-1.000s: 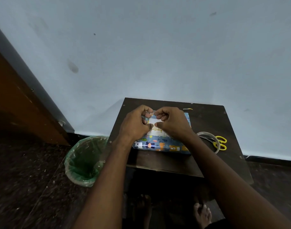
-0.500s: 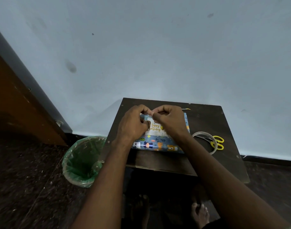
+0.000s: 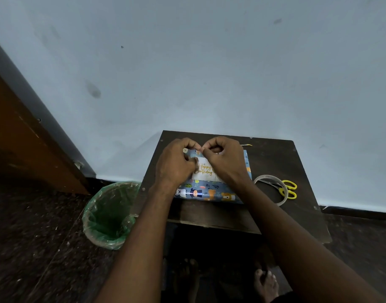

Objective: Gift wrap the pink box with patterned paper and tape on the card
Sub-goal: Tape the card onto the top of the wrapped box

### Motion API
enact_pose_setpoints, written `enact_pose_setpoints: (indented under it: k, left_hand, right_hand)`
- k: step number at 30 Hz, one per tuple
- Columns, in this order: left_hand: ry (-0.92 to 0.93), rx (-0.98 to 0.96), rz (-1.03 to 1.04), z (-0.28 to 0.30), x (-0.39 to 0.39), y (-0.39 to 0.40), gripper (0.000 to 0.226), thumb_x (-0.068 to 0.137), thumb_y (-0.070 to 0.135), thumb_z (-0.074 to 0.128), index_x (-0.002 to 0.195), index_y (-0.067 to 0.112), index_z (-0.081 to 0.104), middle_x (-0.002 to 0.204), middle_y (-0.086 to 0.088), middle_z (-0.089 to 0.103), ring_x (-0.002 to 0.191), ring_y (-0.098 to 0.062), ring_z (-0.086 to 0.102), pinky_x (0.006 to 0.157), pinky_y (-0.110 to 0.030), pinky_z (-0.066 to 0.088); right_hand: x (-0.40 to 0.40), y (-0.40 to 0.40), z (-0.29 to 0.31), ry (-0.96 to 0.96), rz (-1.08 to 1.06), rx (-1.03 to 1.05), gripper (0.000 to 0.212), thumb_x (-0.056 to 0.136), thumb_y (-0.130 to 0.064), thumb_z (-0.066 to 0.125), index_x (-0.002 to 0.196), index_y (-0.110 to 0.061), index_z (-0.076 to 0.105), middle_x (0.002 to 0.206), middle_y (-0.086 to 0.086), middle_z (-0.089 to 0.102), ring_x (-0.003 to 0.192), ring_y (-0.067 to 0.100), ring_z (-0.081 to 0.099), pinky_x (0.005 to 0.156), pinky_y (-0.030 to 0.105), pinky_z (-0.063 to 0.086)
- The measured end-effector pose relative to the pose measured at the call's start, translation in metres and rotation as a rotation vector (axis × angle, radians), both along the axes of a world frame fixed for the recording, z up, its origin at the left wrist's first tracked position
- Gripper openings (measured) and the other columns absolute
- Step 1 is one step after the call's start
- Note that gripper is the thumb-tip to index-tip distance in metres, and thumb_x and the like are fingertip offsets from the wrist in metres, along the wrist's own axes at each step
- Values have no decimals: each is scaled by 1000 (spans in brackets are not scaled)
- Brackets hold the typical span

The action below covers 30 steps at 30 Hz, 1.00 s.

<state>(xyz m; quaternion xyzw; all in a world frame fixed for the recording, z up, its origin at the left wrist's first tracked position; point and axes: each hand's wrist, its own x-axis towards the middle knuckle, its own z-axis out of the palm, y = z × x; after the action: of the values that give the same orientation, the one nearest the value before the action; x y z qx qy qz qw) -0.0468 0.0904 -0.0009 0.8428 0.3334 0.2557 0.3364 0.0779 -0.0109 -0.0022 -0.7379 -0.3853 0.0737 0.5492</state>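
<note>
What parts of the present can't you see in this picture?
Head view, the only one:
- The top of the card: hidden under the left hand and right hand.
- Any tape between the fingertips: too small to tell.
- The pink box: covered all over by the patterned paper.
- Part of the scissors: behind the tape roll.

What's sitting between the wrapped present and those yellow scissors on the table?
The clear tape roll lies between the wrapped box and the yellow scissors, whose blades reach across the ring, seen in the head view.
</note>
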Motion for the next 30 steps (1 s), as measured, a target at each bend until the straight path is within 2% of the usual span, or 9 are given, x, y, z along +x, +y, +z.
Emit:
enact_pose_setpoints:
  k: [3, 4, 7, 8, 11, 15, 20, 25, 30]
  left_hand:
    - [21, -62, 34, 0, -1, 2, 55, 76, 4, 82, 123, 30, 71, 116, 14, 70, 91, -3, 68, 85, -37, 63]
    - [26, -77, 50, 1, -2, 3, 52, 77, 5, 81, 122, 29, 73, 115, 14, 71, 92, -3, 68, 88, -35, 62]
    - [-6, -138, 92, 3, -5, 5, 20, 90, 18, 75, 106, 26, 83, 102, 14, 78, 91, -2, 70, 86, -32, 61]
    - [-25, -167, 104, 4, -6, 5, 13, 93, 25, 73, 100, 26, 84, 97, 15, 79, 88, -2, 71, 85, -33, 61]
    - [-43, -219, 141, 4, -6, 5, 19, 95, 36, 72, 85, 25, 84, 85, 15, 79, 82, -4, 72, 80, -35, 61]
    - [-29, -211, 122, 1, -6, 5, 20, 95, 40, 75, 89, 24, 85, 86, 13, 79, 82, -4, 73, 82, -36, 62]
    - [-31, -220, 160, -2, -6, 7, 14, 92, 36, 80, 87, 23, 84, 84, 13, 79, 81, -5, 74, 83, -39, 63]
    - [20, -268, 223, -6, -4, 6, 28, 88, 37, 81, 61, 28, 77, 71, 18, 76, 74, -7, 75, 80, -43, 65]
    - [61, -273, 303, -3, 2, 2, 21, 84, 34, 82, 72, 17, 83, 72, 7, 77, 73, -11, 72, 72, -33, 59]
  right_hand:
    - [-1, 1, 3, 251, 12, 36, 12, 89, -7, 71, 80, -12, 78, 78, 0, 76, 75, 18, 73, 63, 26, 57]
    - [-1, 1, 4, 326, 19, 44, 13, 90, -5, 70, 81, -11, 78, 80, 3, 76, 77, 20, 73, 62, 24, 57]
    - [0, 2, 2, 447, 35, 35, 13, 88, -4, 70, 80, -9, 78, 81, 7, 75, 78, 19, 69, 68, 28, 60]
    - [0, 3, 1, 451, 33, 21, 13, 88, -5, 70, 79, -9, 78, 80, 8, 75, 78, 18, 69, 69, 29, 62]
    - [-1, 4, 0, 432, 31, -7, 14, 88, -6, 71, 76, -10, 78, 75, 5, 73, 74, 16, 67, 66, 27, 59]
    - [-2, 6, 1, 399, 39, -34, 14, 87, -7, 72, 74, -11, 78, 70, 1, 73, 68, 13, 66, 64, 28, 60]
    - [-1, 6, 0, 370, 19, -72, 13, 88, -8, 74, 76, -11, 78, 69, 1, 72, 64, 12, 66, 55, 21, 52]
    - [-1, 14, -7, 252, -56, -169, 15, 87, -15, 75, 72, -17, 77, 70, -2, 74, 64, 14, 70, 67, 39, 61]
    - [-4, 19, -11, 161, -122, -209, 18, 82, -15, 72, 65, -14, 75, 64, -2, 72, 67, 19, 72, 68, 43, 62]
